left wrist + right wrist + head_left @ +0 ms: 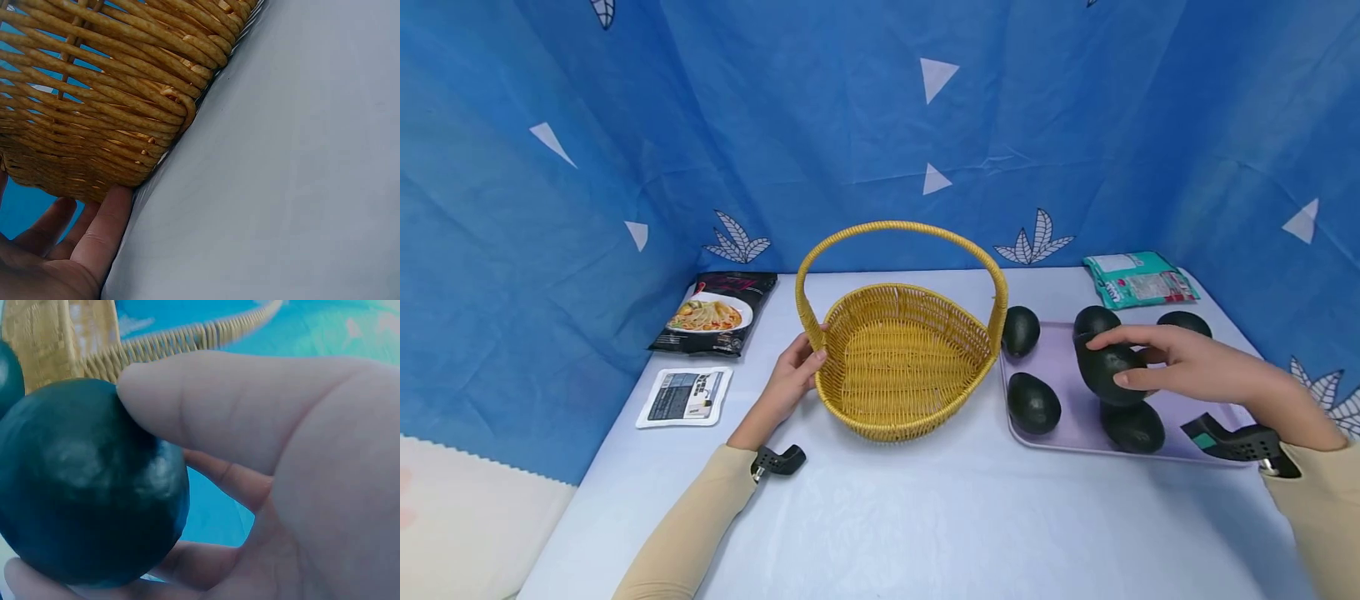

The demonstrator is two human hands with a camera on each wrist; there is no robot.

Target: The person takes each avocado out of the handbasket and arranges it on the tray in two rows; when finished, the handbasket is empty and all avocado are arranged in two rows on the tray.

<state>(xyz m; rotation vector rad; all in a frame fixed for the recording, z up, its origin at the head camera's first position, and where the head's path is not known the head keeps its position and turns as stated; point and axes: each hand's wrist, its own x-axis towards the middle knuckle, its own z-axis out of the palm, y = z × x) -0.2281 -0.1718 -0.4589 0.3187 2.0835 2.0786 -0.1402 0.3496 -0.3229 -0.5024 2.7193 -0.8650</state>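
A yellow wicker basket with a tall arched handle stands in the middle of the table. My left hand holds its left side, thumb at the rim by the handle's foot; in the left wrist view, fingers touch the woven wall low down. Over a lilac tray at the right, my right hand grips a dark green avocado between thumb and fingers. This avocado fills much of the right wrist view. Several more avocados, one at the tray's front left, lie on the tray.
A black noodle packet lies at the back left, with a small white labelled pack in front of it. Behind the tray is a green packet. Blue patterned cloth hangs along the table's back and sides.
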